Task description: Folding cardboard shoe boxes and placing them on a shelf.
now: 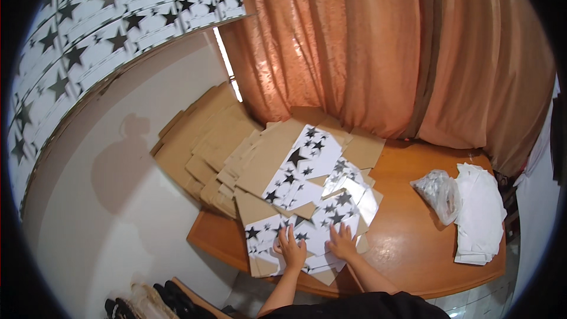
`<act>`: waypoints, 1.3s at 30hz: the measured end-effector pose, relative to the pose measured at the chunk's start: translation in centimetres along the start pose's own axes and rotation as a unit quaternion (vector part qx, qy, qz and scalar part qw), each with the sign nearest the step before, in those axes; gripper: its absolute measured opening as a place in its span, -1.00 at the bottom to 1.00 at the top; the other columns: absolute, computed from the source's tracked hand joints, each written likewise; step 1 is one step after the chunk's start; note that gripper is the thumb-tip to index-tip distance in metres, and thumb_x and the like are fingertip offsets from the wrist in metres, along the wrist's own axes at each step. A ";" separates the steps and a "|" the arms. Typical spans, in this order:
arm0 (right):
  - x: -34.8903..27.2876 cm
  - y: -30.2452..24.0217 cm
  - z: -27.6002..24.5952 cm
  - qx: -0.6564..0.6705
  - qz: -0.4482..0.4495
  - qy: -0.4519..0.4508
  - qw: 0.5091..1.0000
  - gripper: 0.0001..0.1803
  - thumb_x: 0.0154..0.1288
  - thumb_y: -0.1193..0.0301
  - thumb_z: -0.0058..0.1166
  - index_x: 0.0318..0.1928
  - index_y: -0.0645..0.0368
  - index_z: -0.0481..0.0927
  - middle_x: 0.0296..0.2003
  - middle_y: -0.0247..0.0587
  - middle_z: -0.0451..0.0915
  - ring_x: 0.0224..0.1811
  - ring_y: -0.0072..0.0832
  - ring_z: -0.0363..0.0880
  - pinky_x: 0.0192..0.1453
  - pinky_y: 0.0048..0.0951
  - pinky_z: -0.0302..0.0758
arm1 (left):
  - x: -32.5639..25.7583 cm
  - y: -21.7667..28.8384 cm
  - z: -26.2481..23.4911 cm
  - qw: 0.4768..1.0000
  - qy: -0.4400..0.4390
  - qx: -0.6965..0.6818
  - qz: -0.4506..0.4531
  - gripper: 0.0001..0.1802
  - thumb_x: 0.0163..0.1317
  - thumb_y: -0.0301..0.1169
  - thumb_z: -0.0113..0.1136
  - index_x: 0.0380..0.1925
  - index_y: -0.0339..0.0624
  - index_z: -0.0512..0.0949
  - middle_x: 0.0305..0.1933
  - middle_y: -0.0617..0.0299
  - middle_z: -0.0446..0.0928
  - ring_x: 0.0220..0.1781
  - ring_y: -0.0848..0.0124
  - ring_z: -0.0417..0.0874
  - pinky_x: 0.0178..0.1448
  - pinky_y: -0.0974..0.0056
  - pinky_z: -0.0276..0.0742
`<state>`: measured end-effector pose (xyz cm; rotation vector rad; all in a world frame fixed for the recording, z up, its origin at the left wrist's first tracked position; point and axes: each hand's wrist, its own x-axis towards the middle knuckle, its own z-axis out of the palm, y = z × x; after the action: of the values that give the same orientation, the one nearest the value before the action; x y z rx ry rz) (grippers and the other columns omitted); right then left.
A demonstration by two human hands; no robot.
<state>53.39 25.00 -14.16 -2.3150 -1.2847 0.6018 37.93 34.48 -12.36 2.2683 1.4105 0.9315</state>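
Both hands rest flat on a white sheet printed with black stars [322, 224] at the near edge of a wooden table [413, 248]. My left hand [291, 247] presses the sheet's lower left part, fingers spread. My right hand [342, 241] lies beside it on the same sheet, fingers also apart. Under and behind this sheet lie more flattened star-printed cardboard pieces [304, 168], some with the brown side up. Neither hand grips anything.
A pile of flat brown cardboard [207, 142] leans at the table's far left against the white wall. A crumpled clear plastic bag [438, 192] and a stack of white sheets [481, 212] sit on the right. Orange curtains [378, 47] hang behind. Dark shoes [159, 301] lie on the floor.
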 end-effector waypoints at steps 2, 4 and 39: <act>-0.1 0.9 0.7 -0.032 -0.018 0.000 0.999 -0.24 0.22 -0.10 -0.16 0.39 -0.25 -0.01 0.41 0.08 -0.20 0.45 0.07 -0.29 0.31 0.36 -0.23 | 2.6 0.3 2.0 0.999 -0.025 0.037 -0.003 -0.15 -0.05 -0.25 0.29 0.30 0.08 0.15 0.37 0.03 0.03 0.42 0.06 -0.04 0.21 -0.37 -0.23; -0.1 1.4 0.5 -0.040 -0.020 0.008 0.999 -0.25 0.22 -0.11 -0.17 0.39 -0.26 0.00 0.41 0.07 -0.21 0.45 0.05 -0.28 0.31 0.35 -0.23 | 5.1 1.1 2.9 0.996 -0.060 0.064 0.001 -0.17 -0.01 -0.21 0.27 0.31 0.19 0.15 0.39 0.01 -0.02 0.46 0.04 -0.12 0.22 -0.44 -0.29; -15.8 0.5 -19.8 0.437 0.089 0.546 0.709 -0.28 0.42 -0.01 -0.37 0.40 0.12 -0.15 0.28 -0.09 0.11 0.33 -0.28 0.10 0.37 -0.29 0.05 | 13.5 7.7 -8.6 0.746 -0.104 -0.651 0.098 -0.42 0.24 -0.03 0.08 0.03 -0.31 0.34 0.18 0.15 0.32 0.35 0.19 0.24 0.38 0.00 0.05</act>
<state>57.23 8.12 4.30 -1.4388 -0.0958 -0.1746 41.50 42.16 3.31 1.2971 0.1408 1.1256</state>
